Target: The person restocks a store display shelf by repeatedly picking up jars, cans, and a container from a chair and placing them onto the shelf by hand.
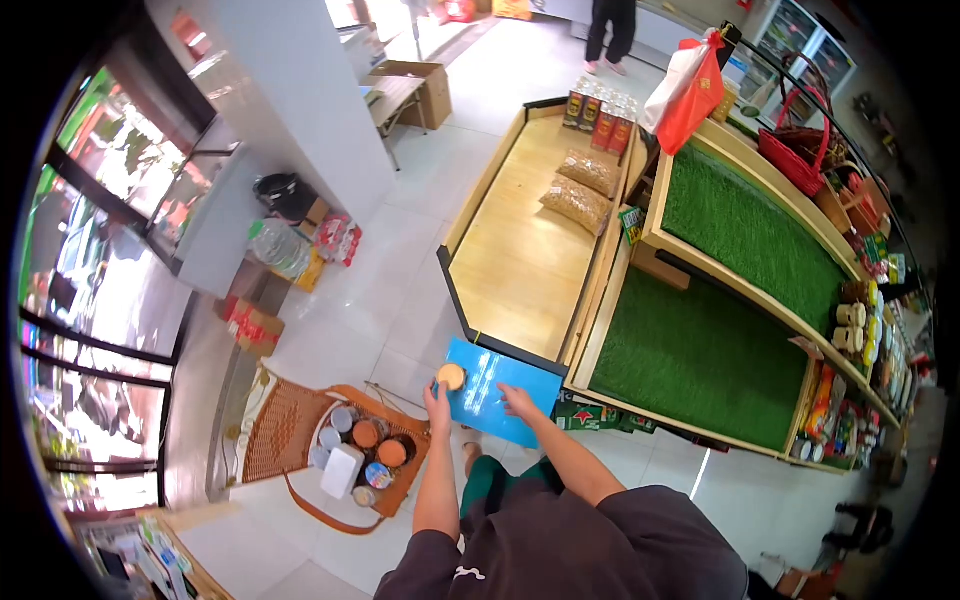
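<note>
the left hand (438, 398) has its fingers curled around a small round tub (452, 376) with a light orange top. the tub is over the blue board (487, 421), near the edge at nine o'clock. i cannot tell if the tub sits on the board or is held just above it. the right hand (518, 402) is at three o'clock from the tub. its fingers are loose, with one finger stuck out over the shiny blue board. i cannot tell if that finger touches it.

from the board, a woven chair (284, 432) is at eight o'clock. on its seat are two jars with brown-orange lids (369, 433), a white box (343, 471) and a tub with a blue top (379, 475), all close together.

at twelve o'clock is a long wooden counter (510, 260). two fat bags (576, 207) lie on it, and drink boxes (600, 120) stand at its far end. at three o'clock is a low shelf with green fake grass (700, 350). far off, near one o'clock, is another person (610, 32) in dark trousers.
</note>
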Tool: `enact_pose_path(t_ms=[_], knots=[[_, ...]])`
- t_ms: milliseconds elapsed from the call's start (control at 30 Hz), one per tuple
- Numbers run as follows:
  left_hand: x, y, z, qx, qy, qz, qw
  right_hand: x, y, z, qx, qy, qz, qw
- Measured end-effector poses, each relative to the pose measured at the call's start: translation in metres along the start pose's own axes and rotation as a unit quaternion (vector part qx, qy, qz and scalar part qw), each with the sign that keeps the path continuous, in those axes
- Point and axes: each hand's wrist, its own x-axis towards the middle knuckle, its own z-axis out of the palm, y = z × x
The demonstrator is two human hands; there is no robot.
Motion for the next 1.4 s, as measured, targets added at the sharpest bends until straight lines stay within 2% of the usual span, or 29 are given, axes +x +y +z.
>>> enact_pose_path(t_ms=[100,233,333,467,533,600,633,733,800,867,1000,1033,1133,1200,1267,1300,1333,1367,1400], knots=[[0.028,0.009,0.006,0.018,-0.089,-0.027,0.996,0.002,-0.026,0.044,0.106,0.022,-0.006,0.994],[0.044,0.004,0.004,0.016,-0.209,-0.062,0.976,0.029,-0.028,0.082,0.143,0.080,-0.041,0.986],[0.045,-0.010,-0.001,-0.032,-0.221,-0.047,0.974,0.039,-0.026,0.089,0.197,0.028,-0.039,0.979],[0.029,-0.018,-0.008,-0.012,-0.195,-0.039,0.980,0.051,-0.012,0.096,0.192,0.034,-0.073,0.978],[0.012,-0.005,-0.011,-0.029,-0.215,-0.053,0.975,0.046,0.001,0.097,0.044,0.093,-0.148,0.984],[-0.009,0.014,-0.010,-0.009,-0.219,-0.103,0.970,0.034,0.011,0.089,0.013,0.109,-0.150,0.983],[-0.017,0.010,-0.008,0.001,-0.226,-0.088,0.970,0.026,0.016,0.083,-0.030,0.116,-0.148,0.982],[-0.039,-0.001,0.002,0.034,-0.285,-0.063,0.956,-0.004,0.041,0.064,0.013,0.159,-0.149,0.976],[-0.057,0.008,0.013,0.089,-0.334,-0.052,0.937,-0.005,0.075,0.045,0.050,0.177,-0.141,0.973],[-0.080,0.013,0.029,0.139,-0.391,-0.113,0.903,-0.024,0.104,0.029,0.100,0.209,-0.134,0.964],[-0.122,-0.041,0.066,0.178,-0.473,-0.016,0.862,-0.113,0.123,-0.001,0.185,0.258,-0.088,0.944],[-0.140,-0.029,0.075,0.224,-0.504,-0.037,0.833,-0.131,0.132,-0.008,0.216,0.256,-0.062,0.940],[-0.203,-0.025,0.101,0.267,-0.565,-0.019,0.780,-0.163,0.189,-0.034,0.335,0.294,-0.098,0.890],[-0.236,-0.050,0.123,0.266,-0.600,0.022,0.754,-0.182,0.225,-0.066,0.375,0.290,-0.134,0.870],[-0.277,-0.047,0.134,0.314,-0.624,-0.009,0.715,-0.203,0.252,-0.084,0.389,0.335,-0.106,0.852],[-0.302,-0.043,0.142,0.300,-0.629,-0.025,0.717,-0.207,0.267,-0.097,0.408,0.336,-0.113,0.842],[-0.320,-0.033,0.154,0.312,-0.638,-0.015,0.704,-0.198,0.287,-0.114,0.396,0.393,-0.187,0.808],[-0.342,-0.028,0.166,0.310,-0.644,-0.063,0.696,-0.203,0.301,-0.129,0.377,0.451,-0.256,0.768],[-0.364,-0.025,0.178,0.306,-0.648,-0.113,0.689,-0.209,0.314,-0.139,0.385,0.459,-0.257,0.758]])
